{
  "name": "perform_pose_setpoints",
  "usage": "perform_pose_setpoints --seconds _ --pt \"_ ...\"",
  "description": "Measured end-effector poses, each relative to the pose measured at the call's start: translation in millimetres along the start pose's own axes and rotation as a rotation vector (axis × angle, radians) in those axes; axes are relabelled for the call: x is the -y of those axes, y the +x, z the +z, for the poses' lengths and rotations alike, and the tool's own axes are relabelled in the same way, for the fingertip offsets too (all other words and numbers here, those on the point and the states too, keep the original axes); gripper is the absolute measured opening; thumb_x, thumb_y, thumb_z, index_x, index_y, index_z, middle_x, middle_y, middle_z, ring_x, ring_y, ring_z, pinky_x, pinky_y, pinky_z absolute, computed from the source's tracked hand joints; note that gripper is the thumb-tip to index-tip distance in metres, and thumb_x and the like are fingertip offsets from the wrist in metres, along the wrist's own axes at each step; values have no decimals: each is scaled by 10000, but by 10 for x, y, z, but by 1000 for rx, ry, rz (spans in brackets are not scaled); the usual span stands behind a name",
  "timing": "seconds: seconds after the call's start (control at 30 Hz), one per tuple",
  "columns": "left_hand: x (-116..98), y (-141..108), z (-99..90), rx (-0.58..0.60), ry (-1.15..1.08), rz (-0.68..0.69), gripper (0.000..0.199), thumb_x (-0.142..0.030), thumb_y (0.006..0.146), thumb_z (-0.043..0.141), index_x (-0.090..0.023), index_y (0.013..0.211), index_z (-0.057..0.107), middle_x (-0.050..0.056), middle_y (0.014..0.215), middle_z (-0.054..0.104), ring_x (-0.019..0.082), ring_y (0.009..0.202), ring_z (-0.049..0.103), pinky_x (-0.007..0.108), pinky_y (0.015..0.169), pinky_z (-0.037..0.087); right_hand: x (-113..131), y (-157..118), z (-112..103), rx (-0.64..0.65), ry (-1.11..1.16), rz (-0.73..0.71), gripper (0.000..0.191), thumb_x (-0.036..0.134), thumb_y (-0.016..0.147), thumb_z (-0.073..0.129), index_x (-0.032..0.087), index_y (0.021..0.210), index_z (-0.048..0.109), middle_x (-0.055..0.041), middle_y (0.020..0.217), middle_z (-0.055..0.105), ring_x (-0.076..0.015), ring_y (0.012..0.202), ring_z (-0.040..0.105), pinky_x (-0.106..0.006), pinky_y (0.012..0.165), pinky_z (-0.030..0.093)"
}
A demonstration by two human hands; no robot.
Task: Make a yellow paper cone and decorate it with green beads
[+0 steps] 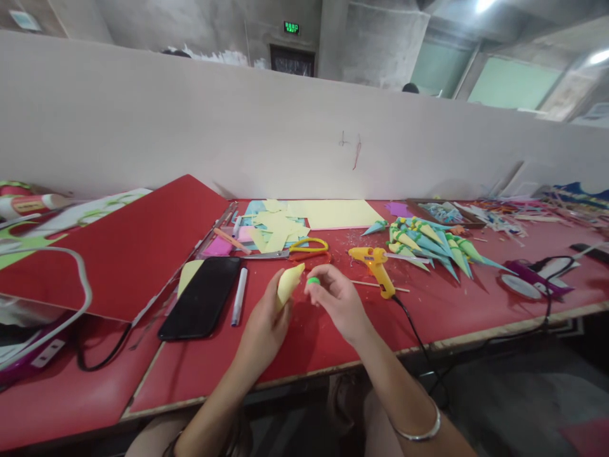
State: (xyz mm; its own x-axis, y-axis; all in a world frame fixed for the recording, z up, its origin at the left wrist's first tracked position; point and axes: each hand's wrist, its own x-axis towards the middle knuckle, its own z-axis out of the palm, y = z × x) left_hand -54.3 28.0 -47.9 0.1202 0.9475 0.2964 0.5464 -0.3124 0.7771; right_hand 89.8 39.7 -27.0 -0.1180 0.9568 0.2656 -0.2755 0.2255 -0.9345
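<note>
My left hand (268, 325) is closed around a rolled yellow paper cone (288, 284), its end tilted up and to the right. Just across from it, my right hand (339, 301) pinches a small round green piece (313, 281) between thumb and fingertips; whether it is a pompom or a rolled bit of paper I cannot tell. A narrow gap separates the green piece from the cone. To the right of my right hand lies a yellow glue gun (375, 263). Behind my hands rest scissors (309, 245) with yellow and red handles.
A black phone (202, 298) and a white marker (240, 297) lie left of my hands. Yellow and blue paper pieces (276, 223) are piled at the back. Several blue and yellow cones (432, 244) form a heap at right. A red board (124, 254) leans at left.
</note>
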Motion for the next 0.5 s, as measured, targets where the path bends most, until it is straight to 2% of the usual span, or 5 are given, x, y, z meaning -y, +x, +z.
perform_pose_setpoints --seconds 0.07,0.13,0.27,0.37,0.5 --pt "-71 7 -27 -8 1 -46 421 -314 852 365 -113 1222 378 127 1059 595 210 917 587 320 799 453 12 3 -12 -139 15 -79 159 286 725 617 199 852 575 19 723 585 -84 590 527 -207 563 464" --pt "-136 8 -43 -9 17 -100 402 -347 844 381 -113 1168 424 112 990 620 213 854 602 309 748 467 8 11 -19 -226 -5 -140 167 254 728 617 202 886 610 -10 823 610 -101 702 566 -222 653 490" --pt "-196 -1 -38 -33 46 -115 382 -367 792 465 -135 1095 466 86 904 650 215 758 618 288 653 473 1 18 -12 -230 -71 -171 206 248 734 608 202 932 641 -46 958 613 -137 850 601 -271 780 513" --pt "-194 -10 -28 9 67 -98 332 -397 781 478 -147 994 528 56 774 658 212 659 612 273 573 452 17 2 -3 -224 -74 -155 213 272 754 592 205 950 642 -48 965 634 -149 839 630 -298 782 534" --pt "-187 -22 -34 81 58 -75 348 -412 815 443 -142 1005 552 61 773 666 212 689 613 271 607 442 50 -33 1 -232 -46 -164 224 260 759 598 210 975 633 -34 915 680 -149 834 649 -284 759 549"
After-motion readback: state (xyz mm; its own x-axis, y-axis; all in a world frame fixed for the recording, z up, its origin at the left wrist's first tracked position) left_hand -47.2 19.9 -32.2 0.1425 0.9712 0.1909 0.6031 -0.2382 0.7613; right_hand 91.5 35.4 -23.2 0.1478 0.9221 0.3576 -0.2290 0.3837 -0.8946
